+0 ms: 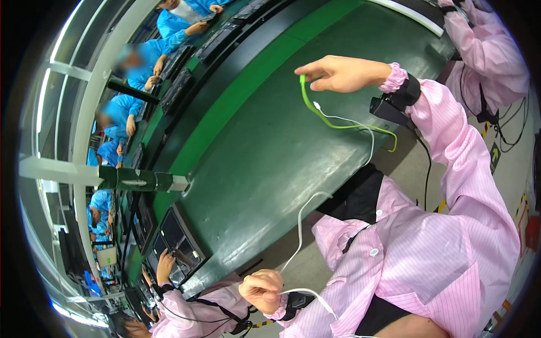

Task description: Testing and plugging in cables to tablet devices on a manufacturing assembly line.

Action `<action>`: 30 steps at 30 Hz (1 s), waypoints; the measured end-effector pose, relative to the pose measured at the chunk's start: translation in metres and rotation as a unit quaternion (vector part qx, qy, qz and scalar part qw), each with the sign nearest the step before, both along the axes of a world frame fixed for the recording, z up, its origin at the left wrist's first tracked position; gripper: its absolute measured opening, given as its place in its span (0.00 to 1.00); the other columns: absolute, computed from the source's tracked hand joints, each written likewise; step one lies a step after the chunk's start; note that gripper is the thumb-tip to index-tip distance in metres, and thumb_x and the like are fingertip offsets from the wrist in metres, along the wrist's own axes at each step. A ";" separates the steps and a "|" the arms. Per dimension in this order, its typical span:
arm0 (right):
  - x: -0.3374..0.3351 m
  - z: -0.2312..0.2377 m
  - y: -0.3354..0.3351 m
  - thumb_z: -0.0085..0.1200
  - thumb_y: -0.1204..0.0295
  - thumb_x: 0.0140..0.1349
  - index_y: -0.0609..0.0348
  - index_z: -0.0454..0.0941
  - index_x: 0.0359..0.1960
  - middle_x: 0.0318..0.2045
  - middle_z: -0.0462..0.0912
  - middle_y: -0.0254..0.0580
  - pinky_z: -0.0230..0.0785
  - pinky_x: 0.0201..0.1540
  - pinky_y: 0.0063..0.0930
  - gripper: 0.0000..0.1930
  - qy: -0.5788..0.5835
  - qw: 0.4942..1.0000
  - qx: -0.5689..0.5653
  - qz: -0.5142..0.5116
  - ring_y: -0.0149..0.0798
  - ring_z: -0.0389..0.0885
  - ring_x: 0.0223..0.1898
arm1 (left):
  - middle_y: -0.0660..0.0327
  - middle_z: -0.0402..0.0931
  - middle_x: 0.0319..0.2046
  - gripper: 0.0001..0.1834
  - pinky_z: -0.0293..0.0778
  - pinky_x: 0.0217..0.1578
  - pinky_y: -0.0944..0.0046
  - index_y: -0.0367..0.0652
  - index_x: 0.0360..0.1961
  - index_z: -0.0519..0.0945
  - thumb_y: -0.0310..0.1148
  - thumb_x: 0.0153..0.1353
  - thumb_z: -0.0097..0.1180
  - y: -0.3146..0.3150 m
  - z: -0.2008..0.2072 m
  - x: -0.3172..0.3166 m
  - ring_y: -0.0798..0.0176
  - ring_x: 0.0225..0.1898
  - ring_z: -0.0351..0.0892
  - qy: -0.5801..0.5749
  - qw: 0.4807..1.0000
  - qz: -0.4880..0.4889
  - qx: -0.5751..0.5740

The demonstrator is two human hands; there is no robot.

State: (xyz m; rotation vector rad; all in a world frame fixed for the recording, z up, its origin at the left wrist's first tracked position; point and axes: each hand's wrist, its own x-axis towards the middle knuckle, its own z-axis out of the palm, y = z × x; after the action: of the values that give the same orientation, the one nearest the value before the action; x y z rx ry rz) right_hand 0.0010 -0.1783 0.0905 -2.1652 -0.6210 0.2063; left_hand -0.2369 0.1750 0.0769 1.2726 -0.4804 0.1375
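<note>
Above the dark green bench (265, 169), a green cable (332, 121) is pinched by the right hand (338, 73); a white cable (301, 225) is gripped in the closed left hand (260, 290). Tangling is judged likely (both strands hang slack and cross).

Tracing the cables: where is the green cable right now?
In the head view, upper middle: the green cable hangs from the outstretched hand above the dark green table.

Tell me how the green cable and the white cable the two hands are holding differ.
The green cable is pinched in the hand up at the top and hangs over the green table; the white cable runs through the closed fist below, off the table's edge. Green looks thicker, white thinner. Both are slack.
</note>
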 end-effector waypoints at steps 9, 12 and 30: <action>-0.030 -0.062 0.004 0.48 0.72 0.55 0.64 0.74 0.45 0.36 0.80 0.55 0.69 0.46 0.38 0.16 -0.069 0.983 -0.169 -0.030 0.54 0.78 0.38 | 0.66 0.63 0.08 0.16 0.51 0.07 0.72 0.38 0.23 0.67 0.33 0.53 0.63 -0.018 -0.002 0.014 0.71 0.07 0.58 -0.023 0.995 -0.076 -0.056; -0.044 -0.073 -0.002 0.49 0.75 0.50 0.66 0.77 0.36 0.27 0.81 0.52 0.71 0.38 0.39 0.12 -0.034 0.978 -0.198 -0.053 0.52 0.80 0.31 | 0.67 0.61 0.07 0.13 0.52 0.07 0.73 0.38 0.22 0.67 0.27 0.54 0.60 -0.011 0.001 0.013 0.71 0.07 0.58 -0.029 0.990 -0.094 -0.104; -0.088 -0.126 0.035 0.52 0.66 0.56 0.56 0.73 0.48 0.21 0.75 0.47 0.65 0.29 0.43 0.18 -0.199 0.970 -0.131 -0.054 0.51 0.73 0.24 | 0.56 0.76 0.12 0.21 0.68 0.16 0.64 0.33 0.31 0.76 0.46 0.59 0.53 -0.155 -0.112 0.120 0.64 0.13 0.75 0.243 0.848 0.002 0.470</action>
State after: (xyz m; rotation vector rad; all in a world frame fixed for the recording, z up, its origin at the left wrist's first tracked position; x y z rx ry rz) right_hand -0.0866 -0.1435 -0.0350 -2.5132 -0.7276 -0.2256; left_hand -0.1166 0.0202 -0.0356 2.1883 -0.0713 -0.4785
